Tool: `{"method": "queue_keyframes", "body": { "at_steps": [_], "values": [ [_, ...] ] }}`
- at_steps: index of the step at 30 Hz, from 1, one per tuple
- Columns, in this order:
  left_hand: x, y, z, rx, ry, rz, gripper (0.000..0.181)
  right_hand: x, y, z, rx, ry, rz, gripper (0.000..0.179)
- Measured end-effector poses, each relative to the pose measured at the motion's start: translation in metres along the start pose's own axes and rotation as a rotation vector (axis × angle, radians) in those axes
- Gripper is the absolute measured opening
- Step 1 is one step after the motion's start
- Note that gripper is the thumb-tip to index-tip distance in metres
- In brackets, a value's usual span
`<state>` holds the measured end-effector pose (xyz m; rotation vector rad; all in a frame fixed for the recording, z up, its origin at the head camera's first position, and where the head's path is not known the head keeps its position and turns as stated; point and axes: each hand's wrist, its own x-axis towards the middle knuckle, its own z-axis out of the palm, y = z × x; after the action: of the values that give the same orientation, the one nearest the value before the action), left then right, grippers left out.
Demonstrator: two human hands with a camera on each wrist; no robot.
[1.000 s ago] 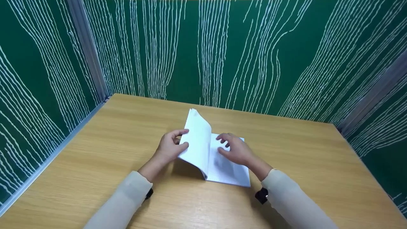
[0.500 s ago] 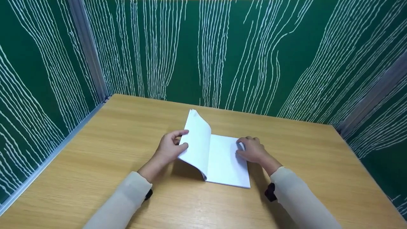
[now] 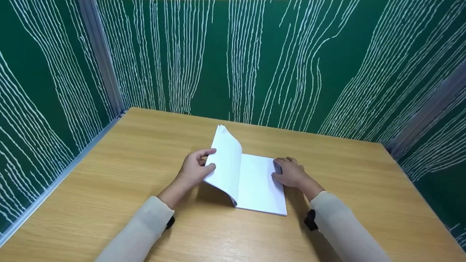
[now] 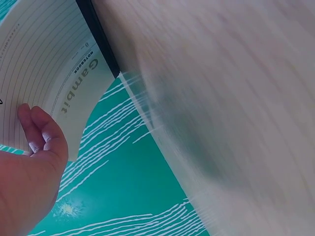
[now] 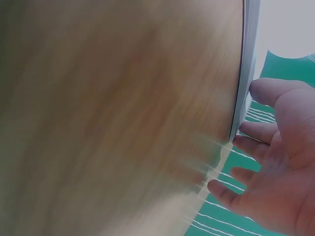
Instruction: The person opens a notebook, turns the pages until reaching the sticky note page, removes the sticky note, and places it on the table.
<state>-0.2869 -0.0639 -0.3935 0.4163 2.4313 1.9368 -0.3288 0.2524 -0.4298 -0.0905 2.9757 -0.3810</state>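
Observation:
A white notebook (image 3: 257, 187) lies open on the wooden table, its right-hand page flat and blank. Its left-hand leaves (image 3: 226, 162) stand raised and curved, with my left hand (image 3: 192, 168) pinching their outer edge between thumb and fingers. Seen from the left wrist, those leaves show a lined side printed "Gambit NOTEBOOK", and the fingers of that hand lie against it. My right hand (image 3: 292, 173) rests at the right edge of the flat page, thumb and index fingertip touching it. In the right wrist view its fingers (image 5: 253, 147) are loosely extended beside the notebook's edge (image 5: 249, 49).
The light wooden table (image 3: 145, 134) extends around the notebook on every side. Green panels (image 3: 214, 72) with wavy white lines stand behind and at both sides, joined by grey posts (image 3: 103, 58). Dark wrist devices (image 3: 310, 220) sit under the cuffs.
My right hand has moved rightward from over the middle of the flat page to its right edge, where it has shifted only slightly since. The left hand and raised leaves stay put.

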Motion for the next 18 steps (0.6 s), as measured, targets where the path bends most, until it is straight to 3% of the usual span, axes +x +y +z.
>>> {"method": "queue_keyframes", "body": {
  "at_steps": [6,10,18],
  "values": [
    [-0.010,0.019,-0.002,-0.005,-0.018,-0.013,0.043,0.001,-0.001,0.001,0.023,-0.022,0.034,0.063],
    [-0.013,0.023,-0.002,-0.013,-0.016,-0.016,0.043,0.001,-0.002,0.001,0.054,-0.022,0.049,0.065],
    [-0.006,0.011,-0.001,-0.021,-0.015,0.005,0.042,0.002,-0.002,0.001,0.102,0.079,-0.023,0.061]
  ]
}}
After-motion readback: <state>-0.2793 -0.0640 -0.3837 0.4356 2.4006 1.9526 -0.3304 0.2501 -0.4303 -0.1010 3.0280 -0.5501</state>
